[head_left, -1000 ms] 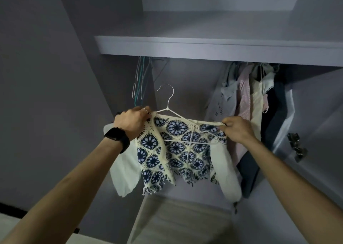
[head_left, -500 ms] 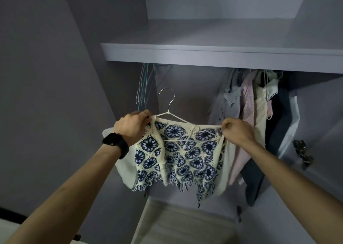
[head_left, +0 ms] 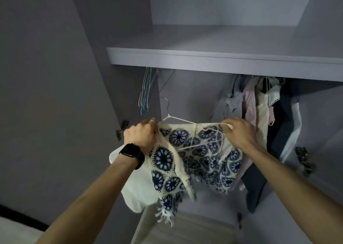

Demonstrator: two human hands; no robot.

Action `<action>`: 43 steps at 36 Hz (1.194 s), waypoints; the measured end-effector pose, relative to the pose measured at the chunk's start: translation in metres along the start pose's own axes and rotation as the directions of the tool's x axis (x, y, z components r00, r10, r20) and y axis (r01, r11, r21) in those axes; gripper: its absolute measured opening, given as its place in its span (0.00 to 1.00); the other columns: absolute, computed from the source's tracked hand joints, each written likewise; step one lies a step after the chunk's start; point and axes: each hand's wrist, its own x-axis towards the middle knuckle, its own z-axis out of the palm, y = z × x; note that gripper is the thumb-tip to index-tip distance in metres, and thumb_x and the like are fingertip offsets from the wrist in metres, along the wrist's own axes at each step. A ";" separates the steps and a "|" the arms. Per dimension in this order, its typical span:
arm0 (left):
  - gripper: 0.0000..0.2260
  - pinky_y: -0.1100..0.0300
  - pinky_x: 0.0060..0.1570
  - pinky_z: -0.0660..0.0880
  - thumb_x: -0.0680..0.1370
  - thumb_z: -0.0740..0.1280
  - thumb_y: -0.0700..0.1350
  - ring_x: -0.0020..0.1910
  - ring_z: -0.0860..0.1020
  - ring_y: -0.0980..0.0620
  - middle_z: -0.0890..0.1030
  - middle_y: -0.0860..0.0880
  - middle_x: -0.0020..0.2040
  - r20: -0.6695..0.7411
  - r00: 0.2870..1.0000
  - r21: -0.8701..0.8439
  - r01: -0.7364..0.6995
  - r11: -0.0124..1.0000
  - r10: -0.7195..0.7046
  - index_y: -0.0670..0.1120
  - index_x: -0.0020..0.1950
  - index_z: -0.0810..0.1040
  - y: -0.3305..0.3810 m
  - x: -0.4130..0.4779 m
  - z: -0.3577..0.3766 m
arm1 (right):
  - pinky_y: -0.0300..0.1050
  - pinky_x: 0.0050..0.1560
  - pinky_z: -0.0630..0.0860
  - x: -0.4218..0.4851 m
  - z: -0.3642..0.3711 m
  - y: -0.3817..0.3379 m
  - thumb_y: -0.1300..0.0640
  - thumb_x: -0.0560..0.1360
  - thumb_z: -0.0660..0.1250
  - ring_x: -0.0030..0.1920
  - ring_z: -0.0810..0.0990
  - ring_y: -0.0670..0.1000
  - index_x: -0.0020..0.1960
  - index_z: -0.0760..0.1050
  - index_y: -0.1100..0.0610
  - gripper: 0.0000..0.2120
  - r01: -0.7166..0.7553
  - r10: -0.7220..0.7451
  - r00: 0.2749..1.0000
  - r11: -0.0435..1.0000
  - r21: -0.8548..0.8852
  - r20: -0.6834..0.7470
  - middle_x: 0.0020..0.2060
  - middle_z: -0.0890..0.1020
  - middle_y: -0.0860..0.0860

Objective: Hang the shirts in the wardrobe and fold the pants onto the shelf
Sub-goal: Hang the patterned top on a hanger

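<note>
The open grey wardrobe fills the view, its upper shelf running across from 9 to 3 o'clock above the hands. Under the shelf at 2 o'clock, a row of hung garments in pale blue, pink stripe, cream and navy is bunched together. At centre, lower than the shelf and not on any rail, the cream crocheted shirt with dark blue flower medallions and a fringed hem is held up in the air, sagging in the middle with a plain cream sleeve drooping at 7 o'clock. The left hand is clenched round the shirt's left shoulder at 9 o'clock of the garment; the right hand pinches the cream edge of the other shoulder at 3 o'clock. A white wire hanger lies inside the shirt, tilted, its hook rising free at 12 o'clock between the hands. Empty wire hangers dangle at 11 o'clock. A black smartwatch sits on the left wrist, a door hinge just beside that hand at 9 o'clock, and a thin ring on one left finger
</note>
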 end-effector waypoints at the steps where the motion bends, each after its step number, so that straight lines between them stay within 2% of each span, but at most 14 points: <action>1: 0.05 0.53 0.36 0.69 0.82 0.58 0.48 0.46 0.82 0.38 0.81 0.49 0.52 -0.007 1.000 0.003 0.009 1.000 -0.009 0.52 0.56 0.71 -0.003 0.002 -0.001 | 0.43 0.49 0.66 -0.001 -0.002 0.002 0.58 0.80 0.69 0.53 0.81 0.61 0.56 0.85 0.60 0.09 -0.007 0.007 1.000 1.000 0.006 0.011 0.51 0.85 0.60; 6: 0.09 0.52 0.39 0.68 0.82 0.57 0.49 0.48 0.81 0.37 0.81 0.48 0.57 0.012 0.997 -0.027 -0.077 0.997 0.078 0.54 0.61 0.72 0.019 0.002 -0.005 | 0.26 0.41 0.66 -0.002 0.003 -0.005 0.54 0.78 0.71 0.43 0.79 0.37 0.50 0.87 0.52 0.05 -0.084 0.083 0.996 0.973 0.213 0.015 0.44 0.86 0.41; 8: 0.09 0.53 0.39 0.68 0.83 0.57 0.51 0.48 0.82 0.38 0.82 0.48 0.56 0.022 0.990 -0.049 -0.139 0.989 0.140 0.55 0.60 0.73 0.041 -0.002 -0.004 | 0.31 0.45 0.71 -0.002 0.010 -0.020 0.54 0.78 0.71 0.44 0.81 0.38 0.48 0.86 0.49 0.05 -0.095 0.093 0.995 0.954 0.283 0.020 0.40 0.83 0.35; 11: 0.08 0.53 0.37 0.65 0.83 0.57 0.51 0.47 0.82 0.37 0.83 0.47 0.51 0.034 0.987 -0.068 -0.152 0.986 0.155 0.54 0.58 0.73 0.072 -0.008 -0.001 | 0.41 0.46 0.76 -0.007 0.024 -0.047 0.50 0.79 0.69 0.39 0.80 0.41 0.48 0.83 0.50 0.06 -0.103 0.110 0.994 0.946 0.308 -0.008 0.38 0.83 0.38; 16: 0.08 0.53 0.38 0.66 0.81 0.58 0.49 0.48 0.81 0.37 0.83 0.48 0.52 0.044 0.999 -0.123 -0.026 0.992 0.032 0.54 0.59 0.73 0.066 0.002 0.012 | 0.31 0.31 0.67 -0.048 0.033 -0.065 0.58 0.79 0.68 0.32 0.76 0.37 0.42 0.72 0.53 0.08 -0.074 0.133 0.975 0.951 0.301 -0.179 0.31 0.77 0.42; 19: 0.08 0.53 0.40 0.71 0.82 0.58 0.53 0.49 0.81 0.37 0.82 0.50 0.55 0.023 1.000 -0.219 -0.005 0.976 0.011 0.58 0.60 0.72 0.040 0.007 0.017 | 0.39 0.30 0.71 -0.082 0.034 -0.054 0.57 0.81 0.68 0.30 0.76 0.46 0.43 0.70 0.52 0.10 -0.003 -0.008 0.999 0.950 0.312 0.035 0.31 0.78 0.46; 22: 0.06 0.54 0.38 0.70 0.83 0.58 0.55 0.48 0.80 0.39 0.80 0.54 0.54 -0.042 0.996 -0.284 -0.086 0.955 0.077 0.59 0.59 0.71 0.024 0.004 0.017 | 0.48 0.46 0.81 -0.090 0.033 -0.047 0.53 0.79 0.70 0.40 0.82 0.43 0.47 0.80 0.50 0.03 0.024 -0.205 0.883 0.919 0.395 0.422 0.40 0.83 0.44; 24: 0.06 0.55 0.35 0.68 0.83 0.58 0.55 0.46 0.80 0.41 0.79 0.55 0.52 -0.101 0.986 -0.282 -0.154 0.947 0.130 0.60 0.59 0.70 0.017 0.000 0.017 | 0.47 0.52 0.81 -0.073 0.025 -0.042 0.52 0.77 0.73 0.46 0.83 0.42 0.52 0.83 0.50 0.05 0.069 -0.242 0.914 0.883 0.464 0.325 0.48 0.82 0.43; 26: 0.05 0.56 0.34 0.68 0.83 0.59 0.53 0.44 0.80 0.42 0.79 0.55 0.50 -0.155 0.976 -0.307 -0.193 0.932 0.151 0.60 0.59 0.68 0.013 -0.002 0.013 | 0.45 0.50 0.81 -0.044 0.011 -0.036 0.48 0.75 0.74 0.44 0.81 0.41 0.60 0.79 0.46 0.15 0.078 -0.162 0.973 0.899 0.430 0.162 0.56 0.76 0.41; 28: 0.06 0.56 0.33 0.70 0.83 0.62 0.51 0.44 0.81 0.43 0.80 0.54 0.50 -0.198 0.968 -0.328 -0.215 0.920 0.156 0.60 0.59 0.72 0.012 -0.003 0.007 | 0.43 0.49 0.78 -0.014 -0.001 -0.037 0.43 0.75 0.73 0.43 0.78 0.39 0.69 0.72 0.41 0.23 0.074 -0.150 0.955 0.956 0.284 0.255 0.60 0.72 0.38; 30: 0.07 0.55 0.35 0.73 0.83 0.63 0.49 0.46 0.82 0.44 0.82 0.54 0.52 -0.206 0.968 -0.341 -0.210 0.916 0.145 0.57 0.60 0.77 0.010 -0.003 0.003 | 0.44 0.45 0.75 0.001 -0.005 -0.043 0.45 0.78 0.70 0.38 0.75 0.41 0.56 0.78 0.39 0.07 0.153 -0.197 0.902 0.978 0.141 0.384 0.48 0.81 0.44; 33: 0.07 0.53 0.43 0.78 0.82 0.66 0.48 0.49 0.81 0.47 0.83 0.54 0.52 -0.192 0.980 -0.411 -0.130 0.902 0.053 0.54 0.58 0.82 0.003 -0.006 -0.006 | 0.49 0.35 0.73 0.008 0.004 -0.054 0.48 0.81 0.66 0.27 0.70 0.45 0.33 0.67 0.46 0.19 0.259 -0.255 0.897 0.965 0.040 0.360 0.27 0.76 0.49; 37: 0.05 0.55 0.52 0.75 0.80 0.68 0.47 0.47 0.80 0.50 0.83 0.53 0.49 -0.401 0.913 -0.385 -0.244 0.890 0.077 0.49 0.52 0.83 -0.006 -0.027 -0.015 | 0.51 0.41 0.77 0.014 0.008 -0.052 0.49 0.82 0.65 0.34 0.78 0.55 0.38 0.77 0.51 0.15 0.236 -0.216 0.941 0.971 -0.047 0.262 0.31 0.80 0.52; 43: 0.22 0.55 0.52 0.77 0.77 0.65 0.67 0.56 0.77 0.53 0.79 0.57 0.59 -0.247 0.939 -0.365 -0.319 0.875 0.239 0.53 0.60 0.80 -0.015 -0.039 -0.022 | 0.47 0.36 0.68 0.008 0.018 -0.049 0.54 0.81 0.68 0.29 0.68 0.52 0.40 0.80 0.59 0.13 0.264 -0.262 0.957 0.965 -0.002 0.125 0.28 0.79 0.56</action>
